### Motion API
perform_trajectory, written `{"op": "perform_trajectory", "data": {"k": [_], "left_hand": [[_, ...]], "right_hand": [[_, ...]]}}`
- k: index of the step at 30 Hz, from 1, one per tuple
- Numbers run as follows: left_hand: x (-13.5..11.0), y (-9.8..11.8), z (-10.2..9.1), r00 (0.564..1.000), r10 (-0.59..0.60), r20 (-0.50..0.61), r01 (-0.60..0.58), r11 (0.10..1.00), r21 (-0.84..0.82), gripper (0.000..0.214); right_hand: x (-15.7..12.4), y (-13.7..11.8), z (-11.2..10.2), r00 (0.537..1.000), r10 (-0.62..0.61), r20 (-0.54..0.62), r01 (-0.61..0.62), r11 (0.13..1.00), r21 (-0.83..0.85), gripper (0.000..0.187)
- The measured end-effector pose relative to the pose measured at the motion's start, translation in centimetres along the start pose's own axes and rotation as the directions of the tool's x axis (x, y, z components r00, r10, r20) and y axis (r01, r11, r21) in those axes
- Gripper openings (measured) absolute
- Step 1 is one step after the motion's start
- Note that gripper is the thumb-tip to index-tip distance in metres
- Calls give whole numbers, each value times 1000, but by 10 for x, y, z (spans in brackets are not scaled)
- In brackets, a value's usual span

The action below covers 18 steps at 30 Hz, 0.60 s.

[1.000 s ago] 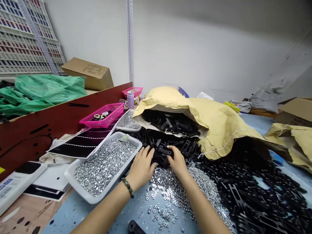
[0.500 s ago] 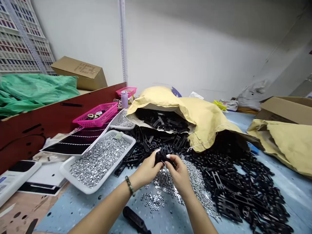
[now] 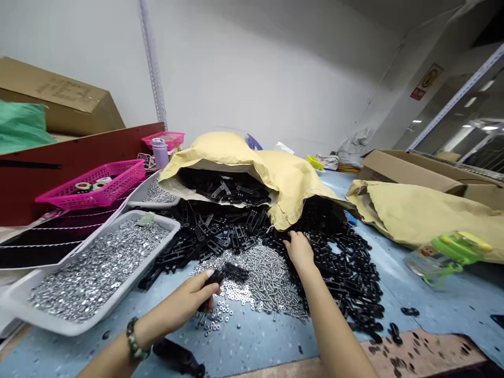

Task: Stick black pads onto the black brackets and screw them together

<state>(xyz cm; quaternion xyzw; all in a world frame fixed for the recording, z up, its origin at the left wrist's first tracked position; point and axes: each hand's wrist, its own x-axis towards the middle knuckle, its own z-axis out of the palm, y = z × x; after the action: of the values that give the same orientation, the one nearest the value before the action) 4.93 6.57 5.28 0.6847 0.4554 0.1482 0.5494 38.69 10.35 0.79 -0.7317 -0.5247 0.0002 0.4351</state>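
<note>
My left hand (image 3: pixel 193 297) is closed round a small stack of flat black plastic parts (image 3: pixel 230 273), held just above a heap of silver screws and nuts (image 3: pixel 263 278). My right hand (image 3: pixel 300 251) reaches further out and rests palm down on the big pile of black parts (image 3: pixel 220 231), at the edge of the screws. Its fingers are bent down into the pile and I cannot see whether they hold anything. A bead bracelet (image 3: pixel 134 344) sits on my left wrist.
An open yellow paper sack (image 3: pixel 252 163) spills black parts behind the pile. A grey tray of silver nuts (image 3: pixel 90 273) lies at the left, with pink baskets (image 3: pixel 92 184) beyond it. Another yellow sack (image 3: pixel 421 215), cardboard boxes and a green-lidded container (image 3: pixel 444 254) are at the right. A black tool (image 3: pixel 177 357) lies near me.
My hands were together on one black bundle; now they are apart. The left keeps the stack, the right has moved out to the pile. My view has swung to the right.
</note>
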Motion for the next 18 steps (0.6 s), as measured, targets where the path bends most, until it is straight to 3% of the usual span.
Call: {"op": "perform_trajectory", "data": {"k": [4, 8, 13, 16, 18], "left_hand": [[3, 3, 6, 997, 22, -74, -20, 999, 26, 29], [9, 3, 12, 997, 51, -66, -52, 999, -8, 22], [17, 5, 26, 988, 151, -41, -153, 987, -53, 15], [12, 2, 28, 978, 200, -64, -200, 980, 2, 13], [5, 0, 24, 981, 183, -68, -181, 983, 32, 15]], "right_hand": [[-9, -3, -1, 998, -28, 60, 22, 996, 92, 12], [-49, -32, -4, 991, -54, 122, 19, 962, 273, 27], [-114, -94, 18, 918, -222, 328, 1, 830, 558, 28], [-131, -111, 22, 884, -244, 400, -23, 829, 558, 25], [-133, -114, 20, 879, -201, 432, -109, 798, 593, 21]]}}
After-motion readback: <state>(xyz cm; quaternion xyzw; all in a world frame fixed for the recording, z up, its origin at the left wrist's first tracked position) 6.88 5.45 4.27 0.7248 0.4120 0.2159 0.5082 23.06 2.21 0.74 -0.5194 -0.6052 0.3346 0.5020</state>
